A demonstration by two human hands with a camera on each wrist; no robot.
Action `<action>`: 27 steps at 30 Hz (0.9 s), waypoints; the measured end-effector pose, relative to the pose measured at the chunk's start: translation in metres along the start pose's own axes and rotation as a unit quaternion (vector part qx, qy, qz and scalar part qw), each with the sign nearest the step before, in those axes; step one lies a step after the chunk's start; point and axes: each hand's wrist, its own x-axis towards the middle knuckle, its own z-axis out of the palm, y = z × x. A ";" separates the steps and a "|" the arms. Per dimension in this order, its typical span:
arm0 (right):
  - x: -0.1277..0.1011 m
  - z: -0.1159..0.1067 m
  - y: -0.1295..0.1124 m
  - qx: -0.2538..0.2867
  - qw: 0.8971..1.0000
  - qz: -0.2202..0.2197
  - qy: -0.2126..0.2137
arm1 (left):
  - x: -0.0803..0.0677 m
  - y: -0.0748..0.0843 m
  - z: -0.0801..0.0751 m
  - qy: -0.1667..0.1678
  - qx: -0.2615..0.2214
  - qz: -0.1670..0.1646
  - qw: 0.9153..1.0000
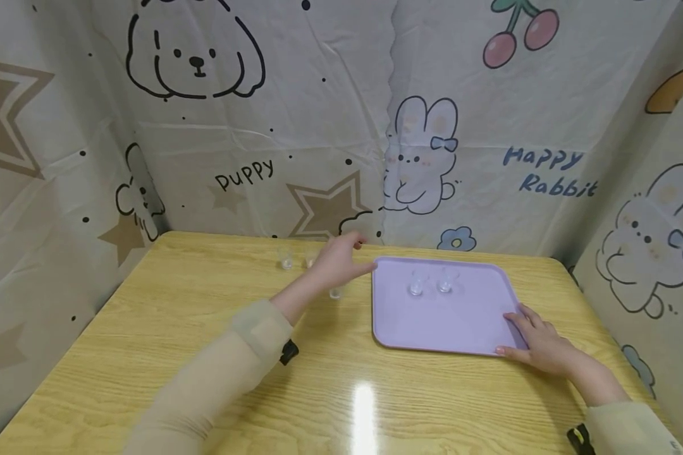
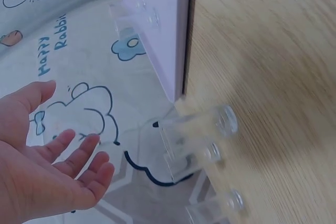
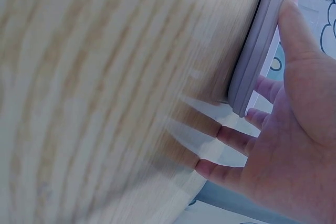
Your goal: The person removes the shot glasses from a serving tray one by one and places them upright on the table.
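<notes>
My left hand [image 1: 334, 262] hovers above the table, left of the purple tray [image 1: 449, 328], fingers spread and holding nothing. Below and beside it stand three small clear glasses: one at the far left [image 1: 286, 263], a second [image 1: 310, 258] partly behind the hand, and a nearer glass [image 1: 334, 294] mostly hidden by the wrist. In the left wrist view, these glasses [image 2: 226, 121] stand apart from the loose fingers [image 2: 79, 156]. Two more clear glasses [image 1: 416, 285] [image 1: 444, 284] stand upright on the tray. With thumb and fingers, my right hand [image 1: 546, 344] holds the tray's near right corner.
A wooden table [image 1: 205, 291] bears everything, its far edge close to a printed cloth [image 1: 319, 126] that hangs at the back and both sides. Black straps [image 1: 289, 352] show at the sleeves. Light reflects off the tabletop at the front.
</notes>
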 end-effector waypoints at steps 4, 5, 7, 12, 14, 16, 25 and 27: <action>0.000 0.000 0.001 0.000 1.000 0.002 -0.001 | 0.009 0.007 0.007 0.008 -0.017 0.007 1.000; 0.000 0.000 0.001 0.000 1.000 0.002 -0.002 | 0.011 0.009 0.009 0.010 -0.022 0.007 1.000; 0.000 0.000 0.001 0.001 1.000 0.004 -0.003 | 0.015 0.013 0.013 0.013 -0.031 0.011 0.999; 0.000 0.000 -0.002 0.000 1.000 0.005 -0.004 | 0.025 0.022 0.026 0.021 -0.041 0.019 0.999; 0.000 -0.001 -0.002 0.000 1.000 0.001 -0.002 | 0.028 0.025 0.033 0.021 -0.047 0.016 0.999; 0.000 -0.001 -0.002 0.000 1.000 0.000 -0.001 | 0.031 0.027 0.040 0.019 -0.053 0.013 0.998; 0.000 -0.001 -0.001 0.005 1.000 0.006 -0.006 | 0.039 0.033 0.069 0.014 -0.050 0.021 0.998; 0.000 -0.001 -0.001 0.006 1.000 0.009 -0.008 | 0.040 0.033 0.076 0.008 -0.049 0.017 0.999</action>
